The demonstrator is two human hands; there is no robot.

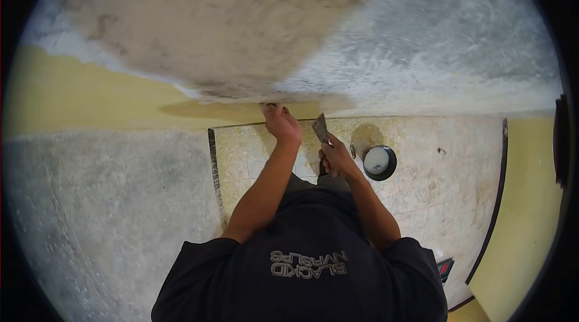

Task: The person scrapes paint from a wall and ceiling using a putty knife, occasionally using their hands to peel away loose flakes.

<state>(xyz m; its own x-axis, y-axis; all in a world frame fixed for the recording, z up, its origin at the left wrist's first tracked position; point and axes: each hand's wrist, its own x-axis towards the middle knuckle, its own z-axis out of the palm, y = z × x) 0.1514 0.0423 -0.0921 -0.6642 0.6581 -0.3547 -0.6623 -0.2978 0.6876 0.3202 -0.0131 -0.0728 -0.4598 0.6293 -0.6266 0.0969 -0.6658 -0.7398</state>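
Note:
My left hand [283,124] is raised to the lower part of the wall [229,32], its fingers bent in at the surface. A small pale thing may be at its fingertips, but I cannot make it out. In my right hand [339,158] is a putty knife [321,128], its blade pointing up towards the wall and just apart from it. The wall has a patchy brown area, a whitish-grey area and a yellow band along the bottom left. To the right of my right hand, a dark bucket [393,166] on the floor holds white material.
Pale tiled floor [422,195] with splatters lies around my feet. A rough grey surface [114,213] fills the left side, bordered by a dark strip [214,159]. On the right stands a yellow wall [525,201] with dark skirting. A red and dark object [445,269] is at lower right.

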